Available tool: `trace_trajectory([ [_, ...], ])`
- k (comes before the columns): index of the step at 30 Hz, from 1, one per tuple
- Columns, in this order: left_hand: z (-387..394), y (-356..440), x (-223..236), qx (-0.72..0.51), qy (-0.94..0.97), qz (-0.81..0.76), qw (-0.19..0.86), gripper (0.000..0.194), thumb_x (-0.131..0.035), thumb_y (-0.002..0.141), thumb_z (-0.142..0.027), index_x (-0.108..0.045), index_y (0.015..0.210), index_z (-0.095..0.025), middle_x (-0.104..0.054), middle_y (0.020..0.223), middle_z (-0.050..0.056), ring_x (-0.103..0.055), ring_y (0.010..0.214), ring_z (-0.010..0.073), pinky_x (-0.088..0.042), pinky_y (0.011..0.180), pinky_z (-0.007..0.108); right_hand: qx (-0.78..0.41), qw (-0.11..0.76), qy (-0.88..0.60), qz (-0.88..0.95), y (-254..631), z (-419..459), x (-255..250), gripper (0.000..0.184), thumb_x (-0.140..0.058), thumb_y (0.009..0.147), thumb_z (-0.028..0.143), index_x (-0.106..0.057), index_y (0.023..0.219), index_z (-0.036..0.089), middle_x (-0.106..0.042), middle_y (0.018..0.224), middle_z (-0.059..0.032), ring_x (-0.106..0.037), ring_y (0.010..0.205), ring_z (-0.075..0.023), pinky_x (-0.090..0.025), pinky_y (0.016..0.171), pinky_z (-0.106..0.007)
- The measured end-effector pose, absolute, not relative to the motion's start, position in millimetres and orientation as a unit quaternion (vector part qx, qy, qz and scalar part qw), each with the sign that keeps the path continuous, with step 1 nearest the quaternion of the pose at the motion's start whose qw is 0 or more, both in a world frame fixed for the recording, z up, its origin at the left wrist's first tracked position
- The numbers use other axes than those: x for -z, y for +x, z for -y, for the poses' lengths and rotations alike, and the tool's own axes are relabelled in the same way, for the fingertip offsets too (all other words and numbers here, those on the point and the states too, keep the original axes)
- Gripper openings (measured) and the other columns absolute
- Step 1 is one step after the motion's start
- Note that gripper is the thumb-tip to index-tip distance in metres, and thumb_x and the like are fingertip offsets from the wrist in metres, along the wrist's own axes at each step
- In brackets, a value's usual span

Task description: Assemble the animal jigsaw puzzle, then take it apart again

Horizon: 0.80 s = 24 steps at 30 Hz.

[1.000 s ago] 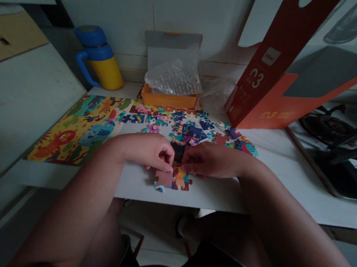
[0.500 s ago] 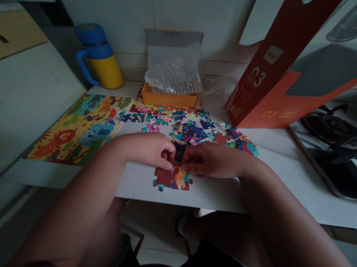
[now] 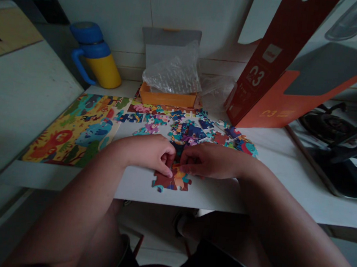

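Observation:
A small block of joined jigsaw pieces (image 3: 178, 183), brown with orange and teal parts, lies near the front edge of the counter. My left hand (image 3: 155, 153) is closed at its upper left side, the thumb resting on a brown piece and the fingers curled. Across from it, my right hand (image 3: 206, 159) pinches an orange jigsaw piece (image 3: 176, 166) at the top of the block. My fingers hide part of that piece, so whether it is fully joined cannot be seen. Just beyond both hands lie loose jigsaw pieces (image 3: 195, 131) in many colours.
At left lies a colourful picture sheet (image 3: 79, 131), with a blue and yellow flask (image 3: 104, 68) behind. An open yellow box (image 3: 167, 98) holding clear plastic wrap (image 3: 172, 75) stands at the back. A tall orange carton (image 3: 264, 104) and a gas stove (image 3: 334, 133) are at right.
My left thumb has slid slightly down on the brown piece. My right hand keeps its pinch almost in place. The view has shifted a little.

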<state>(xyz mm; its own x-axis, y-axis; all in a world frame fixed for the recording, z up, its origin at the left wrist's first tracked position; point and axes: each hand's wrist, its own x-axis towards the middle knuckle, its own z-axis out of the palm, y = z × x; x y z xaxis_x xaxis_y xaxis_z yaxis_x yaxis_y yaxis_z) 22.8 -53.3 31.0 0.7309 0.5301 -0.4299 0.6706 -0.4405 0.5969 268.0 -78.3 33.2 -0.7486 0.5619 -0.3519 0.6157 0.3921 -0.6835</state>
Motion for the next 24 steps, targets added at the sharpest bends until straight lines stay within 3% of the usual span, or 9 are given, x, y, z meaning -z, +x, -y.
trace_trajectory([
  [6,54,24,-29,0.070,0.858,-0.341,0.378,0.026,-0.083,0.082,-0.045,-0.072,0.080,-0.022,-0.068,0.070,-0.002,-0.058,0.062,0.0146,-0.035,0.057,0.029,0.421,0.030,0.349,-0.837,268,79,-33,0.029,-0.061,0.103,0.047,-0.073,0.106,0.021,-0.073,0.085,-0.0023,-0.057,0.066,-0.0144,-0.035,0.059,-0.028],
  [11,49,19,-31,-0.055,0.857,-0.380,0.342,0.026,-0.072,0.092,-0.045,-0.069,0.082,-0.021,-0.067,0.072,-0.002,-0.057,0.065,0.0138,-0.036,0.060,0.027,0.399,-0.001,0.370,-0.839,269,77,-34,0.026,-0.060,0.103,0.044,-0.072,0.101,0.021,-0.069,0.078,-0.0008,-0.056,0.067,-0.0151,-0.035,0.062,-0.028],
  [18,34,11,-29,-0.229,0.829,-0.459,0.222,0.036,-0.067,0.097,-0.050,-0.065,0.077,-0.020,-0.065,0.069,0.000,-0.054,0.064,0.0140,-0.035,0.063,0.028,0.340,-0.177,0.470,-0.795,278,68,-32,0.035,-0.059,0.101,0.054,-0.068,0.091,0.022,-0.064,0.072,0.0004,-0.052,0.063,-0.0150,-0.033,0.060,-0.029],
  [21,31,7,-28,-0.255,0.799,-0.514,0.183,0.039,-0.067,0.096,-0.053,-0.067,0.076,-0.020,-0.068,0.069,0.001,-0.054,0.063,0.0152,-0.033,0.062,0.028,0.300,-0.258,0.540,-0.743,282,64,-37,0.045,-0.059,0.100,0.062,-0.064,0.083,0.021,-0.051,0.063,0.0024,-0.043,0.057,-0.0138,-0.030,0.056,-0.030],
  [24,28,2,-32,-0.256,0.764,-0.573,0.148,0.043,-0.064,0.097,-0.055,-0.065,0.072,-0.021,-0.064,0.063,0.001,-0.050,0.059,0.0157,-0.029,0.059,0.030,0.239,-0.353,0.596,-0.680,295,58,-43,0.050,-0.055,0.100,0.067,-0.065,0.083,0.021,-0.047,0.062,0.0021,-0.040,0.056,-0.0144,-0.029,0.054,-0.030],
])
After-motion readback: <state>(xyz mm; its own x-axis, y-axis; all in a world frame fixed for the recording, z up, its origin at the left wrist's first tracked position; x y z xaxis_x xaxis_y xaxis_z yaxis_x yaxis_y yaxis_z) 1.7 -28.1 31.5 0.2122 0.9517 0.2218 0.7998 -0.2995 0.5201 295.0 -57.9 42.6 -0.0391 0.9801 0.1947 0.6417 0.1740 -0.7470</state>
